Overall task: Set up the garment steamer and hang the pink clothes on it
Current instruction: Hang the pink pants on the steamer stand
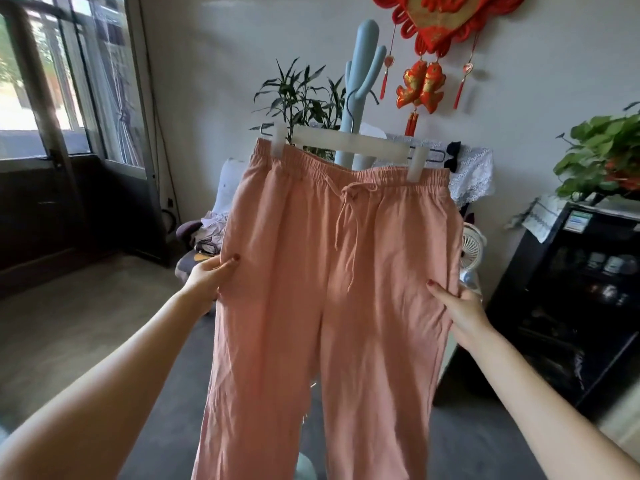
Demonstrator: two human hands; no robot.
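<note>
The pink trousers (pixel 332 271) hang vertically from the white clip hanger (pixel 349 142) above and ahead of both hands, the left hand (pixel 207 277) pinching the left side seam and the right hand (pixel 459 306) the right seam, equally near.

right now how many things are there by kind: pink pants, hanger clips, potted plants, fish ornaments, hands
pink pants: 1
hanger clips: 2
potted plants: 2
fish ornaments: 2
hands, left hand and right hand, each gripping a side of the pants: 2
total: 9
</note>
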